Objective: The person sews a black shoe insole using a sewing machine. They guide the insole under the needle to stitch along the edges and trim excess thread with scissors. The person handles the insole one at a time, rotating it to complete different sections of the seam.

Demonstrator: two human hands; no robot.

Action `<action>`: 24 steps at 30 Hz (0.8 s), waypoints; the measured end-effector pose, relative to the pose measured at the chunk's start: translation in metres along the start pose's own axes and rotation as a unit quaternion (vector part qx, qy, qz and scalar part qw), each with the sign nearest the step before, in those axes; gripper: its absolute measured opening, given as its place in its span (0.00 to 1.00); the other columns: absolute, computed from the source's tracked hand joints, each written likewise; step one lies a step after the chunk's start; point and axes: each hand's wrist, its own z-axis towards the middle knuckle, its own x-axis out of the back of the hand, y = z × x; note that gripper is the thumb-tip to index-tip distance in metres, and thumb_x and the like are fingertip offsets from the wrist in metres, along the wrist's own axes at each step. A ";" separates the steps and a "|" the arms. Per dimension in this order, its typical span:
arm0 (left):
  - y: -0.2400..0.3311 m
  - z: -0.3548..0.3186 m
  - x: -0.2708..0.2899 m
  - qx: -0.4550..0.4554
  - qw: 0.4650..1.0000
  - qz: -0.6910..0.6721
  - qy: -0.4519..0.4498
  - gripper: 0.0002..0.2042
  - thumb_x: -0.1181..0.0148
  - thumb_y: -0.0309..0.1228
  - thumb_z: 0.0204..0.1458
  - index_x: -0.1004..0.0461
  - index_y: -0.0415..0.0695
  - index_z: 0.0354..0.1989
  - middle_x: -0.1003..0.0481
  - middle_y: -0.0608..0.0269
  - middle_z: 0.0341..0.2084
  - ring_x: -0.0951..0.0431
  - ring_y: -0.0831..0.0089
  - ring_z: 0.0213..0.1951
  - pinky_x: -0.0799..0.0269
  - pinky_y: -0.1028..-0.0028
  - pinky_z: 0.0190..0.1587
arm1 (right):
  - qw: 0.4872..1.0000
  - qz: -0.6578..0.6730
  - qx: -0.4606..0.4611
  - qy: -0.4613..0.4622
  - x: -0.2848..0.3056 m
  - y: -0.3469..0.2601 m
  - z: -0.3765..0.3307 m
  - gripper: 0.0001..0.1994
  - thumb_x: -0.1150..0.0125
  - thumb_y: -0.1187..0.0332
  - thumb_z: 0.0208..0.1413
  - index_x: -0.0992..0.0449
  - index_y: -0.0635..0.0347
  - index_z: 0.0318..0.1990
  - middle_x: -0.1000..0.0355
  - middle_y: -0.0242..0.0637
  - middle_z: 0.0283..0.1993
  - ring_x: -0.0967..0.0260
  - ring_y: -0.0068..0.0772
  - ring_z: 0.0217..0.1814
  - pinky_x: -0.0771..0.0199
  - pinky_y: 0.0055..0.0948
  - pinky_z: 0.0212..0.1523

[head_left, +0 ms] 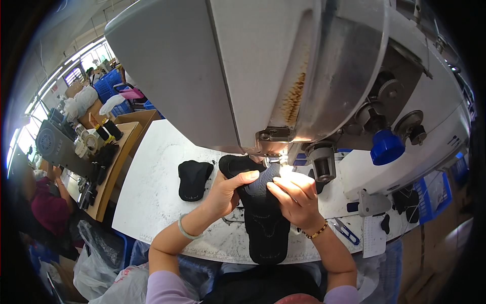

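Note:
A long black fabric piece (267,233), shaped like a shoe upper, runs from the lit needle area of a large sewing machine (177,66) toward my body. My left hand (221,195) grips its left side, thumb pressed on top and the other fingers mostly hidden beneath. On the right, my right hand (299,200) pinches the fabric with bent fingers, close to the bright lamp spot. Between both hands lies a dark grey mesh patch (259,183) on the piece. Glare and the machine head hide the needle. Another black fabric piece (195,180) rests left of my left hand.
Blue-handled thread snips (347,233) and a white paper (373,235) lie at the right of the lint-strewn white table (152,172). A blue basket (436,195) stands beyond. Leftward, a co-worker's maroon sleeve (50,207) shows beside another machine (63,149). Plastic bags (96,263) hang below.

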 end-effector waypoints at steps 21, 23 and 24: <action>-0.023 -0.010 -0.034 -0.154 0.958 0.230 0.078 0.13 0.38 0.26 0.49 0.31 0.35 0.41 0.26 0.64 0.32 0.27 0.81 0.33 0.31 0.80 0.37 | 0.943 0.281 -0.162 -0.073 0.016 0.041 -0.004 0.13 0.42 0.81 0.44 0.20 0.60 0.38 0.23 0.42 0.43 0.25 0.36 0.44 0.26 0.29 0.47; -0.020 -0.008 -0.031 -0.152 0.956 0.241 0.074 0.13 0.38 0.26 0.49 0.31 0.36 0.41 0.26 0.65 0.31 0.27 0.81 0.33 0.31 0.81 0.37 | 0.944 0.278 -0.162 -0.073 0.015 0.040 -0.003 0.13 0.43 0.81 0.44 0.20 0.60 0.39 0.23 0.42 0.43 0.25 0.36 0.45 0.26 0.29 0.48; -0.019 -0.007 -0.031 -0.154 0.954 0.246 0.075 0.13 0.38 0.26 0.49 0.31 0.36 0.41 0.26 0.65 0.31 0.27 0.81 0.33 0.31 0.81 0.37 | 0.944 0.276 -0.165 -0.073 0.015 0.039 -0.004 0.13 0.43 0.81 0.44 0.20 0.60 0.39 0.23 0.42 0.43 0.25 0.36 0.45 0.27 0.29 0.48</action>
